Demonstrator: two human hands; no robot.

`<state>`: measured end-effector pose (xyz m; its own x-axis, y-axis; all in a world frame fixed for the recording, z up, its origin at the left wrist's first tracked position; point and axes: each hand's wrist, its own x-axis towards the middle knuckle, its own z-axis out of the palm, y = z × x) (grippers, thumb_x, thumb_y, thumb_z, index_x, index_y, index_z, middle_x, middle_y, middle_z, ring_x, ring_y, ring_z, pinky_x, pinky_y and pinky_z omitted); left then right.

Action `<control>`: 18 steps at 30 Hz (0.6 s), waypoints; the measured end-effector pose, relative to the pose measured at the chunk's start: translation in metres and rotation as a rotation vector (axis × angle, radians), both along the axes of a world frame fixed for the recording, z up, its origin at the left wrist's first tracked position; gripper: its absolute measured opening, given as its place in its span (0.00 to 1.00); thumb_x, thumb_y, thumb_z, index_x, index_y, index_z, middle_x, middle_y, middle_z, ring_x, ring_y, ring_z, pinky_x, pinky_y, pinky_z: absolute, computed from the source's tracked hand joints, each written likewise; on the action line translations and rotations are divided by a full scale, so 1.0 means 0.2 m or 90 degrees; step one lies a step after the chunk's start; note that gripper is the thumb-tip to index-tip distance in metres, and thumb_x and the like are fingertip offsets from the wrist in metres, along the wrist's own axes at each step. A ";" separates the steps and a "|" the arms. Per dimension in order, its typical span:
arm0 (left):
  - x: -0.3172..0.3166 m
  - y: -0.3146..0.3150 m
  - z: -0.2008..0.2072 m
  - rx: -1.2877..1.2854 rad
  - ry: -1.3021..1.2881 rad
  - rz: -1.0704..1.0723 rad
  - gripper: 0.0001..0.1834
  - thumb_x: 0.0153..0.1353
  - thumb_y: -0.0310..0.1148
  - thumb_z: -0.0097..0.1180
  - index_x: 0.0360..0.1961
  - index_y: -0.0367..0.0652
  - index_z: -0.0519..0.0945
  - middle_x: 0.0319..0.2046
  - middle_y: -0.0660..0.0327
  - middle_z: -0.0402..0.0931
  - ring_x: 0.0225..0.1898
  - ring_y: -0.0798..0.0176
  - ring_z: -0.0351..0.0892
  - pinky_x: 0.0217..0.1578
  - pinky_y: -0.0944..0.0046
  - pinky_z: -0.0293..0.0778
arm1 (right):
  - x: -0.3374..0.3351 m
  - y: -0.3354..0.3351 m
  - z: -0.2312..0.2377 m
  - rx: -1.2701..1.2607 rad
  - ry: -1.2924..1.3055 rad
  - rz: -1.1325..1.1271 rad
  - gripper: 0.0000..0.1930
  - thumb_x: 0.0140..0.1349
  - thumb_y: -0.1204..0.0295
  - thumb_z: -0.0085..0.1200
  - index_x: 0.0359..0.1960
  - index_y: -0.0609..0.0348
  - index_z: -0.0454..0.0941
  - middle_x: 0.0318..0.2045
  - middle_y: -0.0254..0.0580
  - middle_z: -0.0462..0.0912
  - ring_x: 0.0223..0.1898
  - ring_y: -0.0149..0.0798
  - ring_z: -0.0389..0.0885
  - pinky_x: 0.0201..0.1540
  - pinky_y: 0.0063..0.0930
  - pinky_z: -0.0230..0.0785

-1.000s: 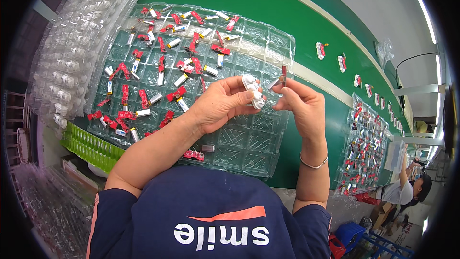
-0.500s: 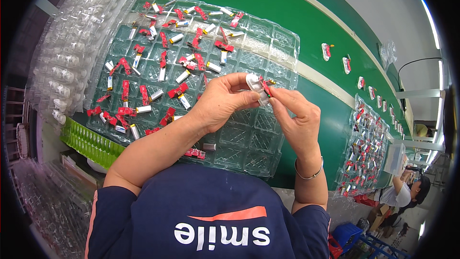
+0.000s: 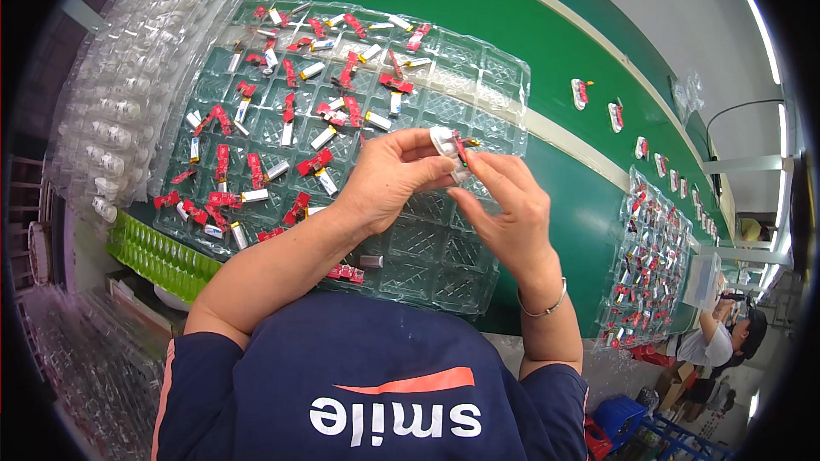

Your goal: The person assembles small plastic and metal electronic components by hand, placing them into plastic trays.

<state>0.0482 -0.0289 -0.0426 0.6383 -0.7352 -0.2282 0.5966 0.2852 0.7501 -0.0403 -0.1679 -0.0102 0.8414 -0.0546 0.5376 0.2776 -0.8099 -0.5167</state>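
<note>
Above the clear compartmented plastic tray [image 3: 418, 269], my left hand [image 3: 393, 175] pinches a small white plastic housing [image 3: 443, 142] between thumb and fingers. A red circuit board [image 3: 459, 148] with a yellowish end sits against that housing. My right hand [image 3: 512, 213] rests its index fingertip at the board, its thumb spread below and apart from it. The tray's cells hold several red circuit boards with small silver battery cells [image 3: 323, 137]; cells on its right side hold none. My fingers hide part of the housing.
On the green bench [image 3: 564, 26], several white housings with red boards [image 3: 616, 116] stand in a row at the right. Beyond my right arm lies another filled tray [image 3: 645, 265]. Stacked clear trays [image 3: 128, 102] and a bright green tray [image 3: 162, 256] are at left. A co-worker [image 3: 726, 337] is far right.
Both hands have shifted slightly left with the housing. My right thumb has come away from the board and lowered, while the index finger stays at it.
</note>
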 end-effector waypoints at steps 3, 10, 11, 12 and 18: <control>0.01 0.00 0.00 0.001 0.005 0.021 0.14 0.54 0.21 0.54 0.44 0.35 0.73 0.38 0.59 0.76 0.39 0.68 0.77 0.41 0.69 0.76 | 0.02 0.00 -0.05 0.047 -0.034 -0.013 0.17 0.41 0.80 0.63 0.36 0.62 0.78 0.32 0.44 0.79 0.33 0.42 0.78 0.34 0.28 0.71; -0.01 0.01 0.01 -0.016 -0.031 0.018 0.22 0.58 0.27 0.52 0.53 0.37 0.64 0.47 0.56 0.69 0.48 0.61 0.72 0.46 0.65 0.73 | 0.27 -0.35 -0.08 0.130 0.011 -0.257 0.16 0.46 0.72 0.60 0.39 0.61 0.79 0.27 0.42 0.82 0.26 0.30 0.80 0.34 0.21 0.71; 0.00 0.01 0.02 -0.005 -0.047 -0.010 0.22 0.58 0.27 0.52 0.54 0.37 0.64 0.48 0.55 0.68 0.48 0.61 0.72 0.46 0.65 0.73 | 0.32 -0.43 -0.04 0.122 0.073 -0.315 0.16 0.47 0.70 0.60 0.39 0.61 0.79 0.27 0.40 0.83 0.28 0.27 0.80 0.36 0.19 0.71; -0.01 0.01 0.02 -0.006 -0.064 -0.007 0.21 0.58 0.27 0.52 0.53 0.37 0.65 0.46 0.56 0.69 0.46 0.61 0.73 0.45 0.65 0.74 | 0.38 -0.53 -0.06 0.095 0.060 -0.351 0.16 0.47 0.68 0.59 0.39 0.60 0.79 0.26 0.40 0.82 0.28 0.28 0.80 0.35 0.20 0.71; 0.00 0.01 0.00 -0.016 -0.078 0.025 0.17 0.59 0.26 0.50 0.50 0.37 0.67 0.43 0.58 0.71 0.41 0.64 0.75 0.40 0.68 0.76 | 0.61 -0.81 -0.24 -0.119 0.148 -0.446 0.15 0.48 0.65 0.54 0.38 0.54 0.80 0.28 0.48 0.81 0.31 0.46 0.80 0.38 0.35 0.72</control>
